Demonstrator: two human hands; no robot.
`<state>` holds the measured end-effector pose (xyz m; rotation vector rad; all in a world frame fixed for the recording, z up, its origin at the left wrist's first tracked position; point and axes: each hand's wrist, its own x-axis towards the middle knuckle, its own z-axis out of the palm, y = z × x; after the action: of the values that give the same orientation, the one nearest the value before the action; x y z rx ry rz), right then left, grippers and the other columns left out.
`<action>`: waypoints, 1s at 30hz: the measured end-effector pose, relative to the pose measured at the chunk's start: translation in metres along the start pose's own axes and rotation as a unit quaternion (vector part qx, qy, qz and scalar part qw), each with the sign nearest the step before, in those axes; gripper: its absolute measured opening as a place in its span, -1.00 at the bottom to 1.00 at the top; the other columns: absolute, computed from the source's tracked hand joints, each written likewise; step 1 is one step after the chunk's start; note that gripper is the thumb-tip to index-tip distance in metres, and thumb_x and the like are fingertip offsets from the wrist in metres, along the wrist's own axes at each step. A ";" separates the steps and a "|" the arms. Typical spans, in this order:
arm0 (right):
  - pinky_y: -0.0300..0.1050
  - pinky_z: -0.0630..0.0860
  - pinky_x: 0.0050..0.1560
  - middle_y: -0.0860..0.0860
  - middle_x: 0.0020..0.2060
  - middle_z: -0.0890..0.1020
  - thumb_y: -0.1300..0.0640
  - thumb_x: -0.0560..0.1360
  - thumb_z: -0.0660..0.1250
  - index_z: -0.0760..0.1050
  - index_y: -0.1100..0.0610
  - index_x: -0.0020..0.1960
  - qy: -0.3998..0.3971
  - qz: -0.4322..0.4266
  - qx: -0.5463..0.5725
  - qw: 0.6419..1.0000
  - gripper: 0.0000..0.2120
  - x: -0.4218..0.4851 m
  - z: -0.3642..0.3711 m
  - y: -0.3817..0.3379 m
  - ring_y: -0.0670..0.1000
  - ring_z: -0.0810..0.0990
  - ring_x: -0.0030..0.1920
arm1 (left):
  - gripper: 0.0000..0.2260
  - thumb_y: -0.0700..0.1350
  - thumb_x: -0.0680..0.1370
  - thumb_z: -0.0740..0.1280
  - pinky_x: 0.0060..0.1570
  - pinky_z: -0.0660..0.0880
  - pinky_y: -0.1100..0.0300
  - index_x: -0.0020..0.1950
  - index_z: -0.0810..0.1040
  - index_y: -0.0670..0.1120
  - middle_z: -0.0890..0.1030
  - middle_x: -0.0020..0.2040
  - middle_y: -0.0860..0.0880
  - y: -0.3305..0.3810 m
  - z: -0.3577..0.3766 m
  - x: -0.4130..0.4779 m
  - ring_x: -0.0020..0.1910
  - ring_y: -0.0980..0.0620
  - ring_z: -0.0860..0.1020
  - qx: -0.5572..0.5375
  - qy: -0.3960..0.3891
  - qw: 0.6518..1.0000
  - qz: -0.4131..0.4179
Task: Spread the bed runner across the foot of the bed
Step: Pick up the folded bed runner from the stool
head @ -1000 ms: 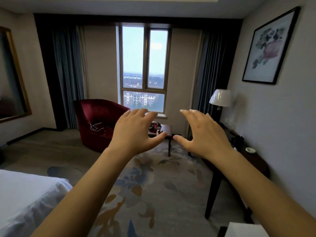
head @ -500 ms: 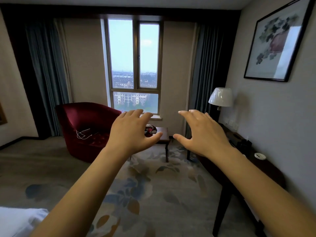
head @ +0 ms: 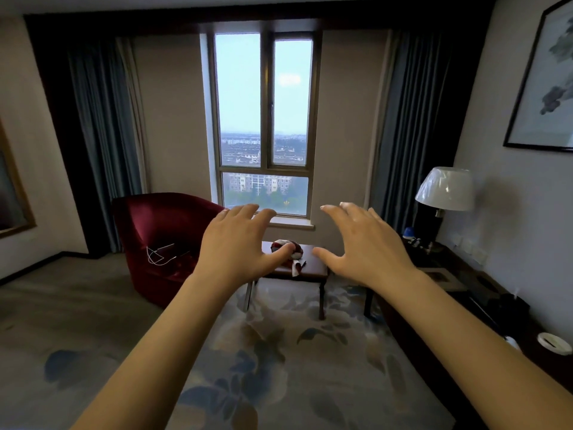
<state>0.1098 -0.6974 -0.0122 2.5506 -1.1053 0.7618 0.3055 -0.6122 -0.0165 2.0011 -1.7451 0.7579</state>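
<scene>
A bunched red and white cloth (head: 293, 247), possibly the bed runner, lies on a small dark side table (head: 310, 268) under the window. My left hand (head: 238, 243) and my right hand (head: 362, 246) are stretched out in front of me at arm's length, fingers spread and relaxed, holding nothing. Both hover in the air well short of the table; my left thumb overlaps the cloth in the picture. The bed is out of view.
A dark red armchair (head: 164, 240) with a white cable on its seat stands left of the table. A long dark desk (head: 459, 293) with a lamp (head: 445, 189) runs along the right wall. Patterned carpet (head: 294, 361) covers the floor ahead.
The view has swung away from the bed, whose white corner has left the lower left, and moved toward the window and side table. Both hands stay raised and spread.
</scene>
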 end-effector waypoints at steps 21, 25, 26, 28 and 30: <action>0.09 0.13 0.45 0.07 0.41 0.34 -0.33 0.42 0.25 0.16 -0.09 0.45 0.003 0.046 -0.020 0.999 -0.30 0.293 0.205 0.118 0.09 0.29 0.42 | -0.39 0.37 0.42 0.15 0.24 0.34 0.05 0.37 0.40 0.07 0.49 0.30 -0.01 -0.101 0.237 0.294 0.28 -0.04 0.43 -0.019 0.006 0.999 0.032; 0.09 0.13 0.44 0.08 0.41 0.33 -0.33 0.41 0.25 0.16 -0.08 0.45 -0.006 0.055 -0.024 0.998 -0.30 0.341 0.242 0.144 0.10 0.29 0.42 | -0.40 0.36 0.44 0.16 0.23 0.34 0.06 0.37 0.39 0.07 0.49 0.29 0.01 -0.118 0.280 0.347 0.28 -0.04 0.43 -0.031 -0.001 0.999 0.035; 0.09 0.14 0.44 0.08 0.42 0.33 -0.33 0.41 0.26 0.15 -0.08 0.45 -0.005 0.059 -0.024 0.998 -0.29 0.352 0.251 0.151 0.10 0.29 0.42 | -0.41 0.35 0.44 0.16 0.23 0.34 0.07 0.37 0.39 0.07 0.49 0.29 0.01 -0.120 0.292 0.359 0.28 -0.04 0.43 -0.031 -0.005 0.999 0.037; 0.09 0.18 0.42 0.08 0.42 0.32 -0.33 0.41 0.27 0.15 -0.09 0.45 0.003 0.066 -0.023 0.998 -0.29 0.376 0.270 0.164 0.10 0.29 0.42 | -0.41 0.35 0.44 0.17 0.23 0.34 0.07 0.37 0.39 0.07 0.49 0.30 0.00 -0.126 0.315 0.384 0.28 -0.04 0.42 -0.033 -0.008 0.999 0.038; 0.10 0.20 0.42 0.08 0.42 0.32 -0.32 0.41 0.27 0.16 -0.08 0.45 0.005 0.063 -0.020 0.998 -0.29 0.401 0.289 0.179 0.11 0.30 0.41 | -0.41 0.35 0.44 0.18 0.23 0.34 0.07 0.37 0.39 0.07 0.49 0.31 0.00 -0.131 0.340 0.409 0.29 -0.04 0.42 -0.035 -0.010 0.999 0.035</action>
<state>0.3123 -1.1826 -0.0235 2.4603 -1.2746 0.7715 0.5192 -1.1164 -0.0210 1.9183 -1.8358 0.6908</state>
